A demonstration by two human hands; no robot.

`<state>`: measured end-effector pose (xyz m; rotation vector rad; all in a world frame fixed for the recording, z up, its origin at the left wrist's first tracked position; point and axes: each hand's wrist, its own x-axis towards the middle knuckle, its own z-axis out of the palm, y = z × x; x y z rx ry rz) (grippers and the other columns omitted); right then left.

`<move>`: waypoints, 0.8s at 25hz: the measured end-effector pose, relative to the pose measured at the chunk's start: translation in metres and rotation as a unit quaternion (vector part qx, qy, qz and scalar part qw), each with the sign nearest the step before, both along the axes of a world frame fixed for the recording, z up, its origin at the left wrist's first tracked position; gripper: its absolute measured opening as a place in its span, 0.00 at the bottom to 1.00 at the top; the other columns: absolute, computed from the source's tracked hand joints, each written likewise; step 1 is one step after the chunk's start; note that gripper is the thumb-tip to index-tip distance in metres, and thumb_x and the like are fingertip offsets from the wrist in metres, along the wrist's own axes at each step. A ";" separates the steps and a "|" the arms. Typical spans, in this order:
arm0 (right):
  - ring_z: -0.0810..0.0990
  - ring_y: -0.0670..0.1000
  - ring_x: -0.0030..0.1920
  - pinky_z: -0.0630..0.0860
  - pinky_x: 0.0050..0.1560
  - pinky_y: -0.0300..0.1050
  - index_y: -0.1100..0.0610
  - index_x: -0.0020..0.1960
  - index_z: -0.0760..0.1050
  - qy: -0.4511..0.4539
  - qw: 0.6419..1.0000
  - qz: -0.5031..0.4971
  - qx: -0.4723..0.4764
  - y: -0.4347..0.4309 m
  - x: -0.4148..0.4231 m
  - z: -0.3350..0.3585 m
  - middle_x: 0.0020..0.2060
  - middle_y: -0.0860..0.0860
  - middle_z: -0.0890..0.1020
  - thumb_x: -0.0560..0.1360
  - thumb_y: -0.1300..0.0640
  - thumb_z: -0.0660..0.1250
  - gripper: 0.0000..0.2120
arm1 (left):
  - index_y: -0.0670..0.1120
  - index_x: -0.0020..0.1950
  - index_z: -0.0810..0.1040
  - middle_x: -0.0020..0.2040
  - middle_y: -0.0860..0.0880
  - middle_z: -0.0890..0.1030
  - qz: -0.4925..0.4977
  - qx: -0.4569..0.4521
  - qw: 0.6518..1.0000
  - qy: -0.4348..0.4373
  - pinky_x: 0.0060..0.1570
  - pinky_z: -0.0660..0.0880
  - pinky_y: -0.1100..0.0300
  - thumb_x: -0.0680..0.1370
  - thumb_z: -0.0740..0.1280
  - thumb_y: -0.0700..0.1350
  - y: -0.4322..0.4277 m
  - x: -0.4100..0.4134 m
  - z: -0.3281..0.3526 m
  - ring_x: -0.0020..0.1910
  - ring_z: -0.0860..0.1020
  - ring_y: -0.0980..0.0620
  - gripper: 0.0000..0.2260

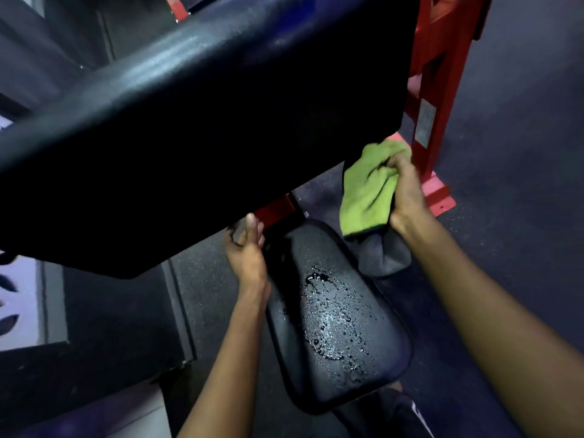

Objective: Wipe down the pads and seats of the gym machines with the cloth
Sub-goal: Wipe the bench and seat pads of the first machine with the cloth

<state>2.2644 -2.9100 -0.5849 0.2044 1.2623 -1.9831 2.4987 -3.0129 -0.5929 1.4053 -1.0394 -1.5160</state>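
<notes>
The right hand [406, 194] clutched the green cloth [368, 191] in curled fingers, just beside the back pad [221, 121] at its lower corner. Further left, the left hand [246, 251] gripped the pad's bottom edge. Below both lay the seat [335, 327], beaded with water.
</notes>
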 end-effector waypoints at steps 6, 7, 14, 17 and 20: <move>0.82 0.53 0.58 0.77 0.61 0.49 0.46 0.68 0.74 0.406 0.770 0.389 0.303 0.029 0.082 -0.037 0.59 0.49 0.83 0.71 0.44 0.67 0.26 | 0.40 0.71 0.72 0.70 0.38 0.74 -0.097 0.013 0.924 -0.369 0.69 0.67 0.53 0.81 0.68 0.44 0.083 0.082 -0.071 0.69 0.72 0.40 0.20; 0.79 0.55 0.63 0.76 0.64 0.51 0.46 0.73 0.69 0.461 0.709 0.435 0.309 0.031 0.092 -0.044 0.66 0.50 0.80 0.72 0.42 0.67 0.30 | 0.39 0.74 0.68 0.72 0.37 0.70 -0.116 0.034 0.912 -0.391 0.71 0.65 0.51 0.81 0.68 0.46 0.095 0.092 -0.078 0.72 0.69 0.39 0.24; 0.71 0.54 0.73 0.68 0.70 0.53 0.46 0.79 0.60 0.636 0.493 0.521 0.285 0.045 0.150 -0.074 0.75 0.50 0.70 0.74 0.31 0.63 0.39 | 0.44 0.80 0.61 0.77 0.43 0.66 -0.137 0.055 0.929 -0.339 0.72 0.61 0.56 0.81 0.63 0.55 0.139 0.111 -0.082 0.76 0.65 0.45 0.30; 0.69 0.53 0.74 0.67 0.71 0.53 0.47 0.79 0.60 0.687 0.425 0.549 0.213 0.048 0.142 -0.082 0.75 0.50 0.70 0.75 0.35 0.65 0.37 | 0.48 0.80 0.62 0.76 0.46 0.70 -0.133 0.063 0.939 -0.311 0.70 0.65 0.57 0.80 0.66 0.57 0.136 0.118 -0.082 0.74 0.68 0.46 0.31; 0.72 0.57 0.73 0.68 0.72 0.55 0.51 0.77 0.64 0.665 0.490 0.494 0.271 0.017 0.124 -0.091 0.72 0.54 0.74 0.75 0.34 0.63 0.35 | 0.52 0.80 0.61 0.74 0.48 0.72 -0.146 0.077 0.946 -0.281 0.69 0.67 0.58 0.79 0.68 0.58 0.134 0.127 -0.086 0.73 0.71 0.48 0.33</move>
